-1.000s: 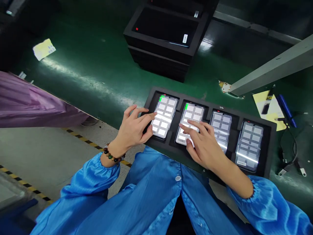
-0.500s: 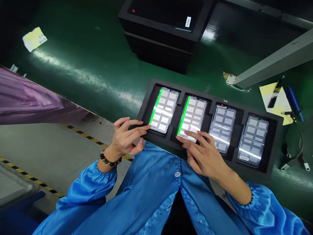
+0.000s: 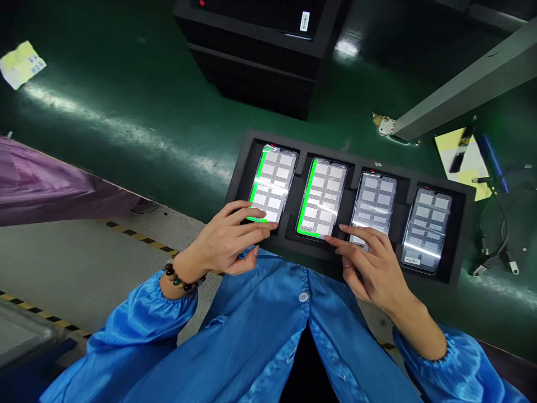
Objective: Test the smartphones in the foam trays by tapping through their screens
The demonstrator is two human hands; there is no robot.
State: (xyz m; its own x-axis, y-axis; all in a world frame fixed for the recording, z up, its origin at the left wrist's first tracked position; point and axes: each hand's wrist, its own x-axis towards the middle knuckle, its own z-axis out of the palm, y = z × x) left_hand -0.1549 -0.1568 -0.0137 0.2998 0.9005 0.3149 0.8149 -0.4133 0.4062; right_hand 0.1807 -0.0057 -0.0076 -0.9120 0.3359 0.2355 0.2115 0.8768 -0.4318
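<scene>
A black foam tray (image 3: 351, 152) lies at the near edge of the green table with several smartphones in its recesses. On the leftmost phone (image 3: 274, 179), a green strip runs down the left side and along the bottom of a lit grid. My left hand (image 3: 229, 238) has its fingers stretched over that phone, the index fingertip at its lower right corner. The second phone (image 3: 323, 196) shows a similar green L shape. My right hand (image 3: 373, 266) touches this phone's lower right corner with the index finger, other fingers apart. The third phone (image 3: 375, 201) and fourth phone (image 3: 427, 229) show grids without green.
Behind the tray stands a stack of black foam trays (image 3: 251, 67) with a dark phone on top. A grey post (image 3: 461, 78) rises at right, near a yellow paper (image 3: 451, 148), pens and a cable (image 3: 501, 235). Purple cloth (image 3: 54, 184) hangs at left.
Both my index fingers have slid right along the bottoms of the two left phones. Green now runs along their bottom edges as well as their left sides. The view has shifted slightly.
</scene>
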